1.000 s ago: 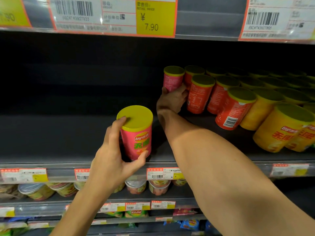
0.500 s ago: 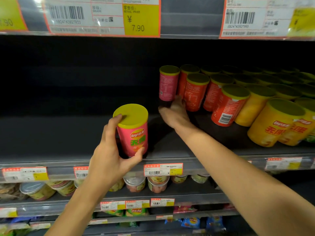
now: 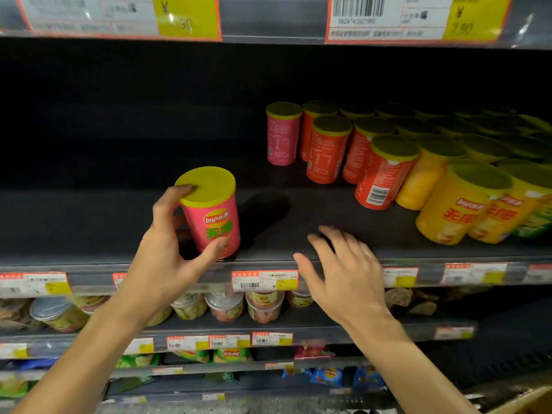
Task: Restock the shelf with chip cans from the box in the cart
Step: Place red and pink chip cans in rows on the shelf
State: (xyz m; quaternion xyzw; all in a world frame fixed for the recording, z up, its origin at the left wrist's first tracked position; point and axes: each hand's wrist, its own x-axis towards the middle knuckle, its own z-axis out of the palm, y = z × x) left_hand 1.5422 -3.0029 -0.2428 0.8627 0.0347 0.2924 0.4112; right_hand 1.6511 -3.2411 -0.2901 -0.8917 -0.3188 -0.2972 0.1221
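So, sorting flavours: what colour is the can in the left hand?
Pink can with a yellow-green lid, gripped by the left hand; head view.

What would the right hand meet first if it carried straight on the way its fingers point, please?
Probably bare shelf; further along, likely the pink can at the back. The right hand points up-left into the gap, though depth is unclear.

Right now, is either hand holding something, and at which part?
The left hand grips the pink cylindrical chip can with a yellow lid: fingers on the lid edge, thumb near its base. The right hand holds nothing.
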